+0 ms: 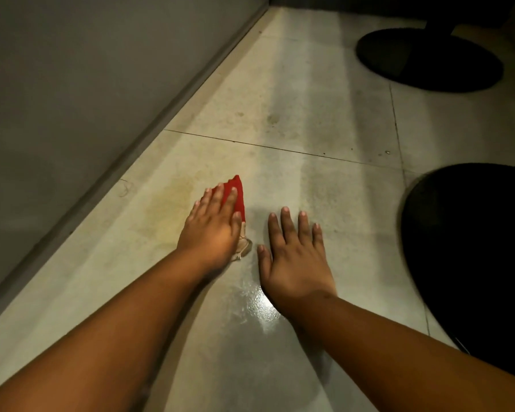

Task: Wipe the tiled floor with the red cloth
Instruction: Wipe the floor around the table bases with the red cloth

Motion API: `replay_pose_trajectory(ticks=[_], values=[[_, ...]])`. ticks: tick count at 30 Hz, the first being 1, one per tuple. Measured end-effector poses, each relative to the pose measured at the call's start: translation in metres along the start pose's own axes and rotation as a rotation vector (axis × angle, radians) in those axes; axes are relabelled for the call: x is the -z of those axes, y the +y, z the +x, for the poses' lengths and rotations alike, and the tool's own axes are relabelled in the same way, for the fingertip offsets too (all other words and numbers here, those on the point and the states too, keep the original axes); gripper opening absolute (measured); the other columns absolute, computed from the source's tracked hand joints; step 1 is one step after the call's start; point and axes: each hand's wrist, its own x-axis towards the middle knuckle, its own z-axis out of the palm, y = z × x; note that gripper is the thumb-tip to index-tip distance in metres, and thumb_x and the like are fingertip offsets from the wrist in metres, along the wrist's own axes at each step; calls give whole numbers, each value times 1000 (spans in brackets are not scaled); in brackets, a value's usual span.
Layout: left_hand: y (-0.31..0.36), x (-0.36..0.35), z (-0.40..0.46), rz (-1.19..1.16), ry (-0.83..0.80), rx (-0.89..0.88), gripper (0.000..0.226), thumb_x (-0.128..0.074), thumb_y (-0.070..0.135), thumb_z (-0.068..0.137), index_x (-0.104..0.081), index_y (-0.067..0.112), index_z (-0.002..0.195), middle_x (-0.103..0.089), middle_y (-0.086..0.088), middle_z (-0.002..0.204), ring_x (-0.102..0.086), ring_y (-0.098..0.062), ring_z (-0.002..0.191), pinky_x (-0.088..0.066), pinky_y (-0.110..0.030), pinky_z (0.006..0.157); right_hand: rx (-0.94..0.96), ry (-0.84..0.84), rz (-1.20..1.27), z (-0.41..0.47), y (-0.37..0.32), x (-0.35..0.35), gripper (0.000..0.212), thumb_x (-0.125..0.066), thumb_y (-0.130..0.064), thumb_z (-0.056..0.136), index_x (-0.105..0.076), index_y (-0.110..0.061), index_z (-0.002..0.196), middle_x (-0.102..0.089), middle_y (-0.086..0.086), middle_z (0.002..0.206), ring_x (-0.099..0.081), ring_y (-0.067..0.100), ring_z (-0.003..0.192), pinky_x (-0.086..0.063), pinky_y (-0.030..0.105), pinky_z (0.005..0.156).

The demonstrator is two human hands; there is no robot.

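Observation:
The red cloth point(238, 194) lies on the pale tiled floor point(324, 120), mostly hidden under my left hand point(213, 226). That hand presses flat on it with straight fingers. A frayed, pale end of the cloth point(244, 246) sticks out by the wrist. My right hand point(293, 257) rests flat on the bare tile just right of the cloth, fingers spread, holding nothing. A wet, shiny patch point(260, 304) shows on the tile between my forearms. A yellowish stain point(167, 203) marks the tile left of the cloth.
A grey wall with a skirting strip point(137, 147) runs diagonally along the left. A round black base point(428, 59) stands on the floor at the top right. A second round black base point(473, 257) sits close to my right arm.

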Motion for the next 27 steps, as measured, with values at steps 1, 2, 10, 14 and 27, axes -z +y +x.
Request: replay_pose_trajectory(ticks=[1,2,10,14,27], values=[[0,1,9,10,-14,15,55,-12,44,103,0,29,155,6,4,163,8,-14,149,5,-31,118,1,-2,-3,-1,0,0,64,-4,-52,101,16,-24,155,26,1,161,33,24,144,17,45,119],[-1,2,23,28,-14,44,55,-13,44,103,-1,28,155,4,3,163,5,-15,150,3,-32,118,2,-1,-5,-1,0,0,65,-4,-53,101,16,-24,155,25,1,161,33,24,144,17,45,119],[-5,2,26,21,-5,43,56,-13,43,103,-2,26,155,2,0,164,2,-18,150,1,-34,120,10,17,9,1,1,-3,66,-6,-54,101,9,-23,157,18,1,164,28,25,147,18,44,118],[-15,6,-82,7,-20,-138,56,-16,44,104,4,30,154,7,4,162,10,-12,148,14,-21,115,8,13,10,2,2,-3,65,-4,-53,101,12,-24,156,21,0,163,29,25,146,17,44,119],[-13,3,-15,-8,-34,45,56,-13,42,103,4,26,154,9,1,163,11,-15,149,11,-30,117,-4,18,-26,1,0,-4,64,-3,-54,101,9,-25,157,17,0,164,26,24,147,14,45,120]])
